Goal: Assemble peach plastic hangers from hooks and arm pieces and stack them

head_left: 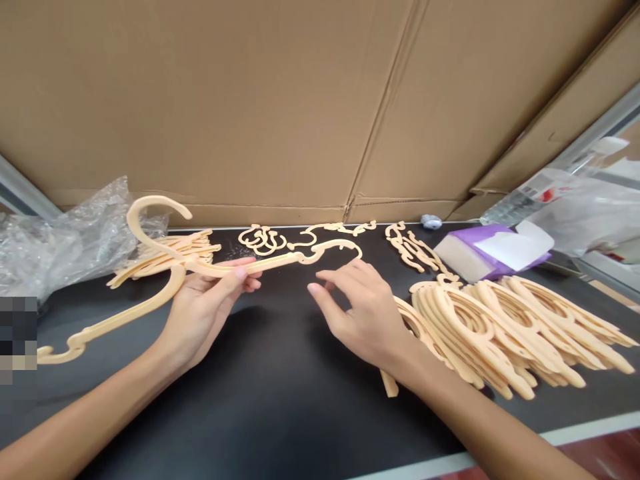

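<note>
My left hand (210, 303) is closed on a beige plastic hanger (165, 257), gripping it near the middle below its hook. The hanger's arms stretch down to the left and out to the right above the black table (270, 393). My right hand (360, 313) hovers just right of the hanger's right arm, fingers spread and holding nothing. It lies over the left edge of a big heap of beige hangers (505, 327).
A smaller stack of hangers (165, 257) lies behind my left hand by a clear plastic bag (60, 240). Broken-off beige scraps (263, 239) and more scraps (413, 248) line the back edge. A purple-and-white box (493, 248) sits right. Cardboard (300, 100) walls the back.
</note>
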Tool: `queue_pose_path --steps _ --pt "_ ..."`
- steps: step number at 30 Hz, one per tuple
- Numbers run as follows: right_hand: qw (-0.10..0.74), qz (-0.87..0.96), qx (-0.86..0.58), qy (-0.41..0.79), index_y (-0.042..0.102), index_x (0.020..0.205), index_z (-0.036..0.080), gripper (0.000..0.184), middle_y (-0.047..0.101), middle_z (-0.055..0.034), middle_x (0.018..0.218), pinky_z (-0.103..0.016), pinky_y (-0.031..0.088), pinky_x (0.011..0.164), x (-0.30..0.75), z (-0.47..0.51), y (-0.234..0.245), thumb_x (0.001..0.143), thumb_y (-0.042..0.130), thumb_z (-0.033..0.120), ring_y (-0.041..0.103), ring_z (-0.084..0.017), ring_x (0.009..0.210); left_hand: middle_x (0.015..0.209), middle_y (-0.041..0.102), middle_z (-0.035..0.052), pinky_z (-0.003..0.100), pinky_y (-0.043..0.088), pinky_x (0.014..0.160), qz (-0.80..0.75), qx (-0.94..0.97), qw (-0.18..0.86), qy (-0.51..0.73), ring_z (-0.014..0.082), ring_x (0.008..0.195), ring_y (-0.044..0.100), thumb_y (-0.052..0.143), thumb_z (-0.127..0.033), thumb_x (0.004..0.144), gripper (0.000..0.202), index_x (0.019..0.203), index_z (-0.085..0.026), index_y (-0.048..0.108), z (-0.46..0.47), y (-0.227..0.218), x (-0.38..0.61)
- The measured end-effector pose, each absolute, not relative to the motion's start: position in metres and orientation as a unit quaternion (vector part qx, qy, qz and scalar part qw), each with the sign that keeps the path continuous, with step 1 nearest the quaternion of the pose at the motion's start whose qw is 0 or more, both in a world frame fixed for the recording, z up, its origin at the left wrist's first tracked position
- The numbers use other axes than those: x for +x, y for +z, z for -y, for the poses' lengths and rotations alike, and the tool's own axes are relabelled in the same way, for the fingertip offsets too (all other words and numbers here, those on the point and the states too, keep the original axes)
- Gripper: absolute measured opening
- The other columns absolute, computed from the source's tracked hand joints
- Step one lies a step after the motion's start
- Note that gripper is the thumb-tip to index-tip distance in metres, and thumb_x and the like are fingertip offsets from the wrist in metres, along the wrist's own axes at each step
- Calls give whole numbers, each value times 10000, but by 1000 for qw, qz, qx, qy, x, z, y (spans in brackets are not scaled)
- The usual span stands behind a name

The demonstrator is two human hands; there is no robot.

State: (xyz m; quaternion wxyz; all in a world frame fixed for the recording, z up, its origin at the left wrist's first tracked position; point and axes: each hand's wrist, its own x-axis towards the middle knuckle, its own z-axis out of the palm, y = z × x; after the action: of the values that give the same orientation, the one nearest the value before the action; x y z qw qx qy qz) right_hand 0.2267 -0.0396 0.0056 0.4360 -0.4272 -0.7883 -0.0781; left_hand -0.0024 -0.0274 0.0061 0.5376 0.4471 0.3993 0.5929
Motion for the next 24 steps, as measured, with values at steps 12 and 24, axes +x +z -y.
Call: queue_pose_path --steps 12,24 --pt "404 834 -374 40 640 1209 136 273 732 -127 1067 -425 572 864 215 54 0 980 609 279 647 -255 982 780 784 39 304 607 799 -463 596 500 424 197 773 728 812 -473 795 331 997 -211 799 43 -1 1" --pt "453 734 -454 222 704 1006 205 160 739 -17 889 -266 516 688 225 46 15 983 549 235 657 -144 730 937 771 97 295 581 818 -433 423 591 533 184 839 699 869 -340 735 326 978 -149 767 29 7 -2"
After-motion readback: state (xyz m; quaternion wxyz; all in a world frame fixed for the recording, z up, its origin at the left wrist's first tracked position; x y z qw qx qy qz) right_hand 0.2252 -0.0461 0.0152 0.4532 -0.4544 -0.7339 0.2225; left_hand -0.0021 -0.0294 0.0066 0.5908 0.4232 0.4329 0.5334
